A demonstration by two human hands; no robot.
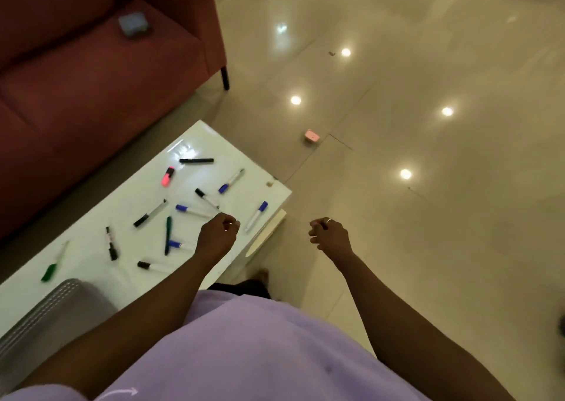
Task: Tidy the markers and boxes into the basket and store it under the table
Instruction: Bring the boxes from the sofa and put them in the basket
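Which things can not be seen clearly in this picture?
Head view only:
- Basket: cut off by the left edge; its inside is out of sight.
- Blue marker: partly behind the left hand.
- Both hands are curled; any contents are hidden.
- Pink thing on the floor: too small.

a red sofa (91,73) holds a grey block (134,25) beside glossy tiled floor (428,186).
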